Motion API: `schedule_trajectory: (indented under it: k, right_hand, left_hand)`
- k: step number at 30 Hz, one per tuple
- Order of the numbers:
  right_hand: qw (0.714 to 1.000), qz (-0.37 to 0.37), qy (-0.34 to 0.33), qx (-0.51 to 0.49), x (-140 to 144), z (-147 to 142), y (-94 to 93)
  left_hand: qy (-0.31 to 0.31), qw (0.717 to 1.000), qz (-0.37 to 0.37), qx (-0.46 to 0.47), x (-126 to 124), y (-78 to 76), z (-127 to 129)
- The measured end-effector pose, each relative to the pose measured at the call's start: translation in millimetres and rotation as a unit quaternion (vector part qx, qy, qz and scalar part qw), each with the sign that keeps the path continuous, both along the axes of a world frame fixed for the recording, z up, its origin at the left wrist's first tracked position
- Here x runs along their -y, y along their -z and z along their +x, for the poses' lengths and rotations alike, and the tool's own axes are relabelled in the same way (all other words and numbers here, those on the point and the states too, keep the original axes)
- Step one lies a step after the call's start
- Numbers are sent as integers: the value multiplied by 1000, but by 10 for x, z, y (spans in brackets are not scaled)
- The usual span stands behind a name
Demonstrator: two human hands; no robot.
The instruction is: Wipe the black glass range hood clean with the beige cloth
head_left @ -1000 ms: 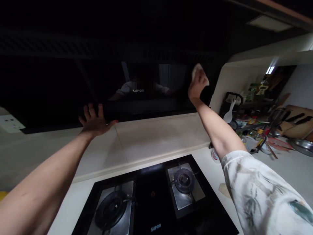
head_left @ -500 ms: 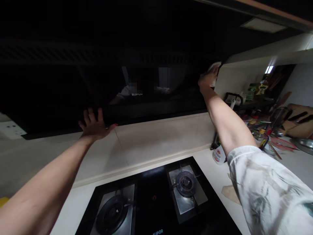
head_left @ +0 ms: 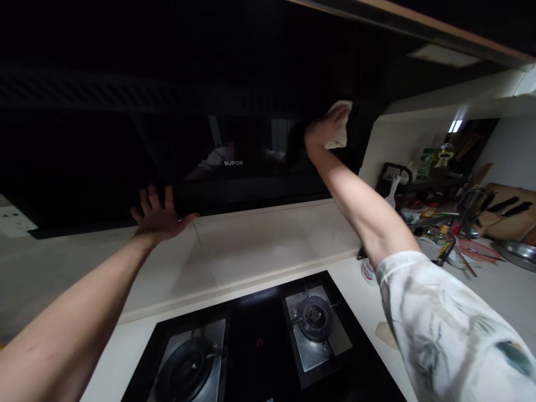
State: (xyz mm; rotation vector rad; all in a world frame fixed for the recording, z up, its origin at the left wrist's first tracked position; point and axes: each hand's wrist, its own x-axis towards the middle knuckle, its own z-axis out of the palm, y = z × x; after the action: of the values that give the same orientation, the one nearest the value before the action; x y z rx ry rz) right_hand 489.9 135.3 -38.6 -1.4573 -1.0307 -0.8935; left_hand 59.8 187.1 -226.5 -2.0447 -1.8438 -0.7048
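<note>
A black glossy range hood (head_left: pixel 234 162) with a white brand name spans the wall above the stove. My right hand (head_left: pixel 324 131) presses a pale cloth (head_left: pixel 340 120) against the hood's upper right part. My left hand (head_left: pixel 159 215) rests flat with spread fingers on the wall tiles, its fingertips at the hood's lower edge. Below, a black two-burner gas stove (head_left: pixel 259 346) is set in the white counter.
White wall tiles (head_left: pixel 259 234) run behind the stove. At the right stand a crowded rack of bottles and utensils (head_left: pixel 435 184), a white spoon (head_left: pixel 392 187), a small tube (head_left: pixel 368 269) and a metal bowl (head_left: pixel 519 252). A wall socket (head_left: pixel 12 219) is at the far left.
My right hand with the cloth swept to the hood's right end, then back left along its upper part. My left hand stayed in place.
</note>
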Motion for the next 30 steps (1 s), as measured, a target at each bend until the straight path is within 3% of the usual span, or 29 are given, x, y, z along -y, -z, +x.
schedule_trajectory:
  k: [3, 6, 10, 12, 16, 18, 20, 22, 24, 27, 30]
  right_hand:
    - [994, -24, -22, -109, -112, -463, 219]
    - [995, -70, -76, -5, -58, -743, 475]
    - [964, -151, -117, 182, 67, -532, 595]
    - [963, -160, -111, 185, 99, -231, 586]
    - [996, -55, -52, -56, 82, 433, 596]
    - [979, 7, -28, -201, 22, 652, 590]
    - [961, 40, -20, -273, -77, 701, 526]
    - [963, 58, -35, -259, -200, 530, 392]
    - [966, 73, -50, -243, -316, 143, 218]
    - [959, 79, -57, -265, -417, -682, 24]
    - [973, 52, -103, -200, -393, -1490, 57]
  left_hand:
    - [1, 1000, 2, -2, 14, -12, 0]
    - [-5, 1000, -12, -2, 24, -21, 1]
    - [-6, 1000, -16, -3, 9, -17, -15]
    - [-4, 1000, -14, -3, 7, -17, -19]
    - [-3, 1000, -18, 0, 64, -44, 14]
    - [1, 1000, -28, 3, 108, -70, 41]
    - [5, 999, -34, 6, 139, -93, 62]
    - [8, 999, -36, 8, 150, -106, 72]
    - [9, 999, -38, 10, 144, -106, 72]
    - [7, 999, -41, 13, 122, -94, 70]
    - [13, 999, -38, 20, 108, -82, 73]
